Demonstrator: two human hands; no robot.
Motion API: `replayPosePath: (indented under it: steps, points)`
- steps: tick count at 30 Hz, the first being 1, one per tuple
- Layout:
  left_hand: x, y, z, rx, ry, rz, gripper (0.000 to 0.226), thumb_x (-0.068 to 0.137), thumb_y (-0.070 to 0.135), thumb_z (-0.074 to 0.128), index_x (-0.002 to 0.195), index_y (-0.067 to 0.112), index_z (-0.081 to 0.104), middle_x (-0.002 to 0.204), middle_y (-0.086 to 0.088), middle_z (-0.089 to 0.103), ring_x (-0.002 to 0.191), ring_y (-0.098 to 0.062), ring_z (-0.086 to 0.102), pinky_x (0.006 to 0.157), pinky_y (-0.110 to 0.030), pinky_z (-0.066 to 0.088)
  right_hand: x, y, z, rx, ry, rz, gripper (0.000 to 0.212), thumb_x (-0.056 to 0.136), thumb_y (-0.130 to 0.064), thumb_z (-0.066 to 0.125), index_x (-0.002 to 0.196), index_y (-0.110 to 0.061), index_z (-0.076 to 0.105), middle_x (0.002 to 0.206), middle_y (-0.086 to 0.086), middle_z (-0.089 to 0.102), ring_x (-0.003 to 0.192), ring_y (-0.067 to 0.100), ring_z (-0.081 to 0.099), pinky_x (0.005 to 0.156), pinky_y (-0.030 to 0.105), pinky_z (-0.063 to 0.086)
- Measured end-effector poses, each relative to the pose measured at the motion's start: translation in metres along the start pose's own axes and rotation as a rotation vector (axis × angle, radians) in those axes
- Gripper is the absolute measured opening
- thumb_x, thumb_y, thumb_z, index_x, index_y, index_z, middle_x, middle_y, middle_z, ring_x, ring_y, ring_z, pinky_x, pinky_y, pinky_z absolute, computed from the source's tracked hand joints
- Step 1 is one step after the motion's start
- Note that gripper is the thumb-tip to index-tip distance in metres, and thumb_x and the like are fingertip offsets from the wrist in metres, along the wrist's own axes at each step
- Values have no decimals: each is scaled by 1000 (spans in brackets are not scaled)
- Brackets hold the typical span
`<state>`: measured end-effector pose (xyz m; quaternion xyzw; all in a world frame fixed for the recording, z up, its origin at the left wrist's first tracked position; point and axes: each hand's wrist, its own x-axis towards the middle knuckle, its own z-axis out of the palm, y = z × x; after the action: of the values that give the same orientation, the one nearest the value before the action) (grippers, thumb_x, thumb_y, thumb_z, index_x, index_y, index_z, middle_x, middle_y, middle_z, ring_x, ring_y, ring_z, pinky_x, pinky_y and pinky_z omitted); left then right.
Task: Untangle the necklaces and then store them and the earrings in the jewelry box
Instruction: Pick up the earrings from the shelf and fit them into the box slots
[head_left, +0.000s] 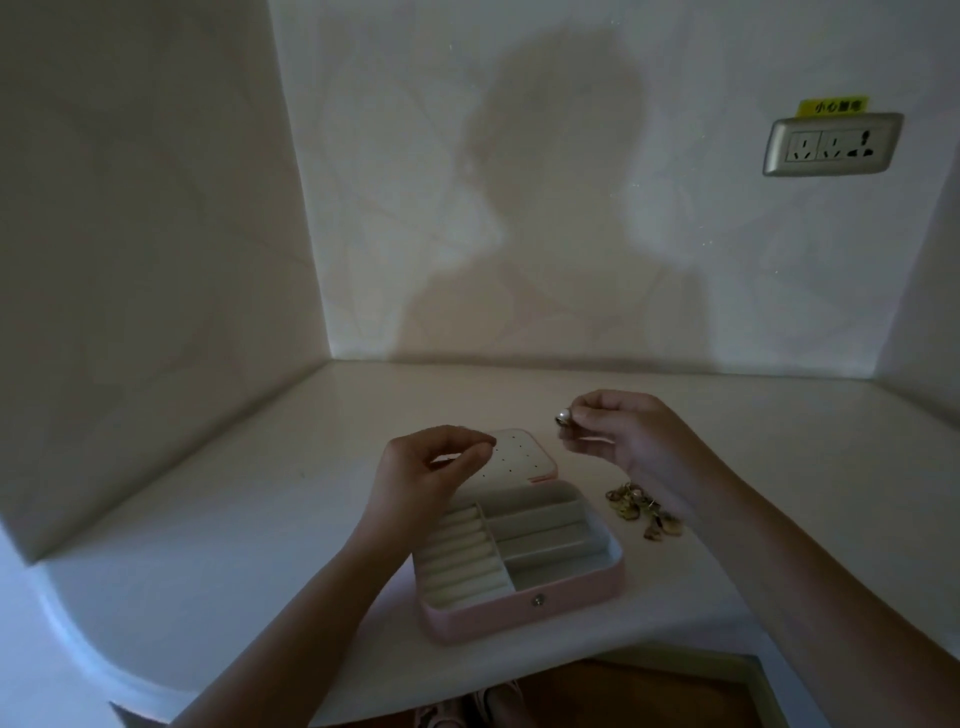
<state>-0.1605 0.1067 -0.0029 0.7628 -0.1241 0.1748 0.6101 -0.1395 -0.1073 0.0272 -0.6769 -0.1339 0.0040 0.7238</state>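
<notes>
Pink jewelry box (524, 616) sits open on the white table (234, 519), its lid laid back flat so the pale perforated earring panel (519, 457) faces up at the far side. That panel is what this step turns on, I'd say.

Right hand (628, 441) hangs in the air above the table, just past the panel's far right corner. Its fingers (587, 415) pinch a pearl earring (562, 417), with the pearl poking out toward the left. Which way the post points I honestly can't tell, it's too small and dim. From the earring, the panel's holes lie to the left and a bit nearer the person, and lower, so it's a short trip down and left.

Left hand (426, 467) is actually the closer one to the panel. It hovers over the panel's left edge with thumb and forefinger (480, 447) tips pressed together, the other fingers curled. Can't make out whether there's something tiny in that pinch or nothing.

Everything else waiting to go in is a small pile of gold jewelry (641, 512) on the table just right of the box, partly under the right wrist. The ring rolls (462, 556) and the long compartments (545, 540) look empty, so my guess is storing has barely started.
</notes>
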Motion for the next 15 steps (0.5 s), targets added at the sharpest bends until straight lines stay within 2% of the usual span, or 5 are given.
replayPosePath:
  steps: [4,7,15]
  points:
    - [0,2,-3,-97,-30,-26,10,80,16,72,88,21,74,89,6,75,82,-6,69,78,-21,55,-2,6,30,126,-80,91,16,96,1,48,87,3,61,86,17,72,79,25,70,70,28,58]
    - [0,1,-3,-139,-51,-46,13,80,14,72,91,20,73,87,2,75,78,-8,68,71,-19,54,1,12,44,120,-107,118,15,96,-1,48,89,3,61,83,17,71,77,25,71,69,28,58]
    - [0,-6,1,78,26,53,17,78,14,76,88,27,71,81,12,73,75,-2,67,63,-17,52,4,19,59,40,-110,54,12,93,-6,57,92,2,65,78,11,69,74,20,70,69,24,57]
